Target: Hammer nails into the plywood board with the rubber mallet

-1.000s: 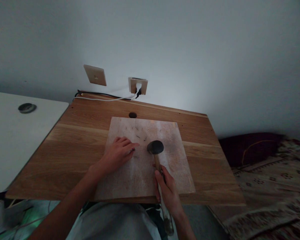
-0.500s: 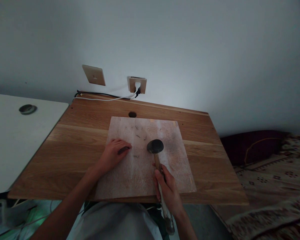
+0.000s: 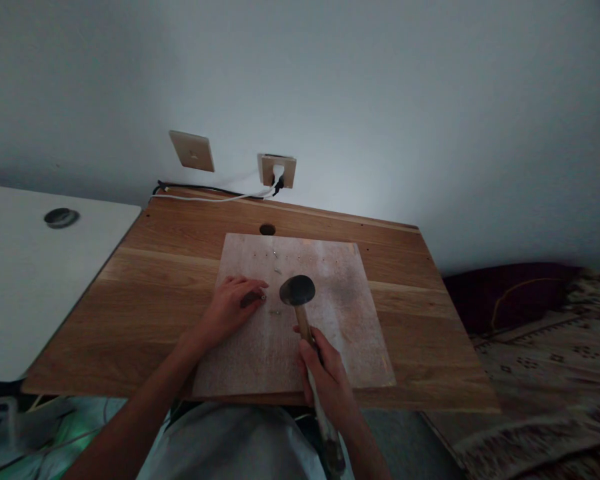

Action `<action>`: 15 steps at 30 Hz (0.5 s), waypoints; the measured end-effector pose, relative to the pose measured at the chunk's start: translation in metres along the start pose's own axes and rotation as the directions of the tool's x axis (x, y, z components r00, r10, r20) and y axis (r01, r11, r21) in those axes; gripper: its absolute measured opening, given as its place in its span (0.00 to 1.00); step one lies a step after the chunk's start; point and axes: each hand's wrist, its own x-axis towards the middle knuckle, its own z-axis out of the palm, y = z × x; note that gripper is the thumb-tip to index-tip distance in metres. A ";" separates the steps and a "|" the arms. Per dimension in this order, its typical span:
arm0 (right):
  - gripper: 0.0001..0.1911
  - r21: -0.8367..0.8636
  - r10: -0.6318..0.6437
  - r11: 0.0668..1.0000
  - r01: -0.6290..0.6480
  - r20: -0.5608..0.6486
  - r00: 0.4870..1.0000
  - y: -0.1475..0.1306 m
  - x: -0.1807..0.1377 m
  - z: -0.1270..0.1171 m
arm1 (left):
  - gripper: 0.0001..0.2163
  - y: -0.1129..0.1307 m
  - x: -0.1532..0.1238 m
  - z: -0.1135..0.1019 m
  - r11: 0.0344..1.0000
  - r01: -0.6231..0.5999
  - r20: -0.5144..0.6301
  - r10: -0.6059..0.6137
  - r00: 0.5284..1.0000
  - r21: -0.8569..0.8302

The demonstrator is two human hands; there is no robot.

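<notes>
A pale wooden board [image 3: 340, 313] lies on the wooden desk [image 3: 170, 280]. My right hand [image 3: 327, 380] is wrapped round the handle of a hammer [image 3: 297, 291], whose dark head hovers over the board's middle. My left hand [image 3: 233, 305] rests on the board just left of the hammer head, fingers pinched together on a small nail [image 3: 263, 299] held at the board's surface. Another loose nail [image 3: 275, 311] lies beside it. A row of small nails [image 3: 275, 255] stands along the board's far part.
A white table [image 3: 30, 280] with a round grommet [image 3: 61, 217] adjoins the desk on the left. Wall sockets [image 3: 277, 171] with white and black cables sit behind the desk. A round cable hole [image 3: 267, 229] lies past the board. A patterned rug [image 3: 545, 347] is at right.
The hammer head has shifted left and a little farther away, closer to my left hand. My left fingers, stretched out a second ago, have curled into a pinch on a nail.
</notes>
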 end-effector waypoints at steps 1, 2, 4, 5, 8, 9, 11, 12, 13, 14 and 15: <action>0.29 -0.004 -0.008 1.000 0.008 0.019 1.000 -0.002 0.000 0.003 | 0.13 0.000 0.000 0.000 1.000 0.011 -0.005 -0.011 1.000 -0.003; 0.28 -0.009 -0.017 1.000 0.017 0.038 0.999 -0.005 -0.001 0.006 | 0.14 0.000 0.000 0.001 1.000 0.018 -0.008 -0.018 1.000 -0.005; 0.28 -0.019 -0.035 0.999 0.036 0.071 0.997 -0.010 -0.001 0.010 | 0.16 0.000 0.000 0.001 1.000 0.029 -0.014 -0.029 0.999 -0.004; 0.28 -0.028 -0.039 0.999 0.042 0.088 0.995 -0.012 -0.001 0.012 | 0.17 0.000 0.000 0.001 0.999 0.034 -0.019 -0.034 0.999 -0.003; 0.28 -0.080 -0.028 0.996 0.038 0.125 0.992 -0.016 -0.001 0.015 | 0.19 -0.001 0.001 0.002 0.999 0.048 -0.028 -0.048 0.998 0.004; 0.28 -0.106 -0.019 0.994 0.033 0.132 0.991 -0.017 -0.001 0.016 | 0.20 -0.001 0.001 0.003 0.999 0.050 -0.030 -0.050 0.998 0.005; 0.28 -0.141 -0.002 0.990 0.021 0.134 0.991 -0.017 -0.001 0.017 | 0.21 -0.002 0.001 0.003 0.999 0.050 -0.032 -0.050 0.998 0.007; 0.29 -0.145 0.001 0.989 0.018 0.130 0.991 -0.017 -0.002 0.017 | 0.21 -0.003 0.001 0.004 0.999 0.049 -0.032 -0.049 0.998 0.008; 0.30 -0.142 -0.002 0.990 0.020 0.127 0.992 -0.016 -0.002 0.018 | 0.21 -0.003 0.001 0.004 0.999 0.046 -0.031 -0.046 0.998 0.007; 0.30 -0.138 -0.006 0.990 0.024 0.125 0.992 -0.016 -0.002 0.018 | 0.22 -0.003 0.001 0.005 0.999 0.043 -0.029 -0.042 0.999 0.006; 0.31 -0.138 -0.012 0.990 0.029 0.123 0.992 -0.015 -0.003 0.017 | 0.22 -0.003 0.001 0.005 0.999 0.041 -0.028 -0.041 0.999 0.006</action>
